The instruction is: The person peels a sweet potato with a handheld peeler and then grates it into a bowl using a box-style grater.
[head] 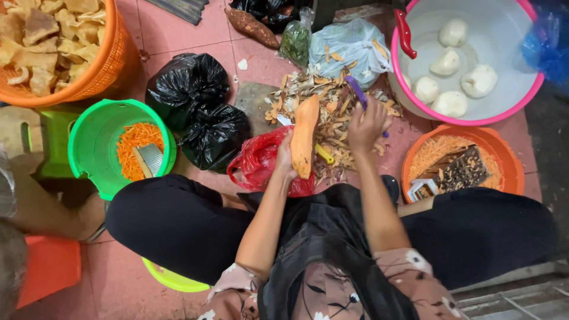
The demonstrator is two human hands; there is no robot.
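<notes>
Two hands busy: our left hand (285, 159) gripped the peeled sweet potato (304, 135), right hand (366, 123) clutched the purple peeler (357, 92) above the peel pile (323, 112). Risk was a slip, since the bare tuber looked slick and the blade sat near our fingers.

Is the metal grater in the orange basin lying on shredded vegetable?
Yes, the metal grater lies on pale orange shreds inside the orange basin.

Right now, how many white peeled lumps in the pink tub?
6 visible: top, middle, right, lower left, bottom, one sliver at the left wall. The rim may hide more.
</notes>
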